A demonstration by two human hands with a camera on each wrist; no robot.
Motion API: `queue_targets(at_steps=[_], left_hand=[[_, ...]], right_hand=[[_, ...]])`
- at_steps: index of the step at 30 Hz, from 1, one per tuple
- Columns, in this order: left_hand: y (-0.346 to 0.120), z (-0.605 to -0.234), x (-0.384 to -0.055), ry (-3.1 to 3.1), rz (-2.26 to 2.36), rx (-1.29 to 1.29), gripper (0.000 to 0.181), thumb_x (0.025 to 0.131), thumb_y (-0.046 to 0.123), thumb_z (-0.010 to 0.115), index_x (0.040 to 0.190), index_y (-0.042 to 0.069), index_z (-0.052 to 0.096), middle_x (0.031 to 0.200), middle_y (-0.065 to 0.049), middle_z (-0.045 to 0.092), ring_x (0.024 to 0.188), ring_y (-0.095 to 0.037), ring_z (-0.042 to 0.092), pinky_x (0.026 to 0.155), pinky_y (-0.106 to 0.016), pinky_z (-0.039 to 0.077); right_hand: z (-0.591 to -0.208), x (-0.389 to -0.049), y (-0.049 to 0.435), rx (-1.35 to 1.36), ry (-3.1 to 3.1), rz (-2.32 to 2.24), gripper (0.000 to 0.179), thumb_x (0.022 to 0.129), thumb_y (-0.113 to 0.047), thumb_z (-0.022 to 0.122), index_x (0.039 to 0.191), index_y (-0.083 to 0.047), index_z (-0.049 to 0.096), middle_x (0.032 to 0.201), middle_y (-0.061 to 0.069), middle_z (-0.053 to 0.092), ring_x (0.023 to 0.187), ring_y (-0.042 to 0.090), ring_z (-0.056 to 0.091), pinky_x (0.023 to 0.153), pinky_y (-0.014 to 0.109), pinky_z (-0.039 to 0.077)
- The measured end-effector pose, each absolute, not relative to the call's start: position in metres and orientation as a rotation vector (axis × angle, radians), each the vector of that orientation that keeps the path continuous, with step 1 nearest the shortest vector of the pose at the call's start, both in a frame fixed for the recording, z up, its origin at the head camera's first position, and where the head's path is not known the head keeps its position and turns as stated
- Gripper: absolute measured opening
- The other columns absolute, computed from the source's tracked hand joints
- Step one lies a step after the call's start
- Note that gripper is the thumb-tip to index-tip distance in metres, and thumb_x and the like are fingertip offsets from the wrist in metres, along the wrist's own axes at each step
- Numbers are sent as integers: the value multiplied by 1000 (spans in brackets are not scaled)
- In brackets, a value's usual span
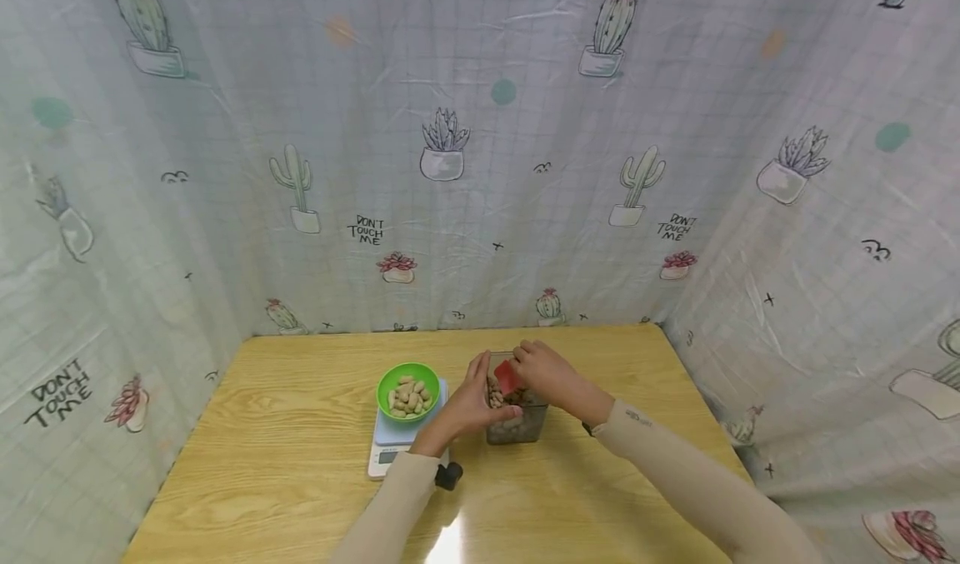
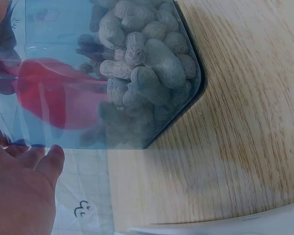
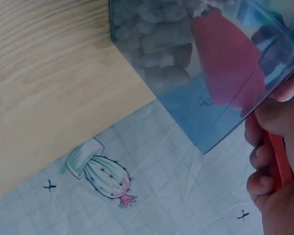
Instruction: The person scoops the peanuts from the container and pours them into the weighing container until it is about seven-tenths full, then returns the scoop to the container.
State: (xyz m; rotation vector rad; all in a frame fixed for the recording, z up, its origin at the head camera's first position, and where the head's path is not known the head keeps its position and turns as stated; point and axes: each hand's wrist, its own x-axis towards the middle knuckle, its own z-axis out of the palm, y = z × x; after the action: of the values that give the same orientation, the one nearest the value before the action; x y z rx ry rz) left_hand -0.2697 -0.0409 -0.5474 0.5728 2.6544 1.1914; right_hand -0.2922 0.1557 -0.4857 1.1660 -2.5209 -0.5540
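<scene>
A clear, dark-tinted plastic container (image 1: 517, 432) holds unshelled peanuts (image 2: 157, 63). My left hand (image 1: 471, 399) grips the container on its left side, with the thumb across the near side and the fingers by the rim. My right hand (image 1: 549, 374) holds a red scoop (image 1: 507, 377) by its handle (image 3: 280, 164), fingers curled round it. Through the clear wall, both wrist views show the scoop's head inside, tilted down at the peanuts; whether peanuts lie in it I cannot tell. Left of my left hand, a green bowl (image 1: 385, 385) with peanuts sits on a kitchen scale (image 1: 382, 466).
Everything stands on a light wooden table (image 1: 285, 431). A curtain (image 1: 480, 197) printed with cacti hangs behind the table and along both sides. A small black object (image 1: 448, 476) shows beside my left wrist.
</scene>
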Motion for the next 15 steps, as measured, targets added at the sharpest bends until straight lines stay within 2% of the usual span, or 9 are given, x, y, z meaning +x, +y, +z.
queue_targets(at_steps=[7,15], left_hand=[[-41,-551,-271,2642,1220,568,122,76,70,69,160,20,-5,167,-11,1,133,-36,49,97,-46,51],[-41,-550,-271,2624,1239,565,120,77,70,68,160,22,-5,167,-10,0,132,-35,51,96,-46,51]], right_hand=[[-477,-293,160,1163,-2593,-539,28,83,-23,79,108,-14,73,107,2,70,101,19,63,90,35,52],[-475,-294,154,1257,-2524,-644,28,88,-21,73,114,-12,71,111,2,69,105,18,63,90,34,54]])
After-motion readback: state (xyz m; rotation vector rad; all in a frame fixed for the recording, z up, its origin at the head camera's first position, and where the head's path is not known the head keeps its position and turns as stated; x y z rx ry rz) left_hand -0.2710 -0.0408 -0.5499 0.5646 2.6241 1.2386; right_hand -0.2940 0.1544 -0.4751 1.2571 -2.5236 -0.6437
